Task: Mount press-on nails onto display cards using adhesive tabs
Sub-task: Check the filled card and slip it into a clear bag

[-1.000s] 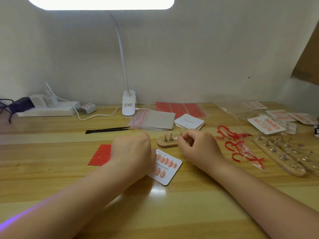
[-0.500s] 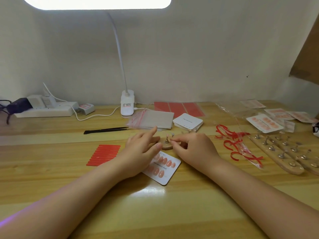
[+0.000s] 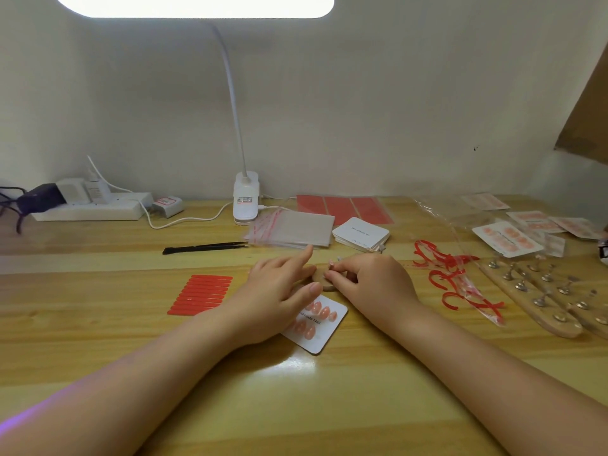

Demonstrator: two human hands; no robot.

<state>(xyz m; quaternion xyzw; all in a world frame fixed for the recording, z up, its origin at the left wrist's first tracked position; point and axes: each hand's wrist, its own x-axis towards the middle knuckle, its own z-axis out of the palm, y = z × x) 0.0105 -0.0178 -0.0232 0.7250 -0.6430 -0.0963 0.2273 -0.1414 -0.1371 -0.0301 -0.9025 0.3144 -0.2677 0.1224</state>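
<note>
Head view, only view. Left hand [image 3: 279,291] resting over small wooden stand [image 3: 320,280], index finger extended toward far edge of desk, thumb against stand's near rim; fingers mostly straight, steadying rather than gripping. Right hand [image 3: 368,281] curled, thumb and fingertips pinched together over stand's top, seemingly on a press-on nail or its peg; the item itself too small and hidden to confirm. Display card [image 3: 320,324] flat on desk [image 3: 296,390], just near side of stand, partly under left hand, several pink nails [image 3: 320,310] already mounted in rows.

Likely step: lifting next nail off stand for transfer to card. Best done by keeping stand pinned flat with left hand, pulling nail straight up off peg, holding by edges, not painted face. Risk: stand tipping, nail flicking away.

Orientation: card rotated, corners pointing toward and away from person; long axis running from near-right to far-left, roughly diagonal. Printed line following same diagonal. Mounted nails lying with long axes across that line, tips angled toward near-left, as far as can be told.

Also on desk: red adhesive strips [image 3: 202,294] left of left hand, tweezers [image 3: 207,247] beyond them, stack of blank cards [image 3: 361,232], peeled red backing curls [image 3: 454,281] to right.
</note>
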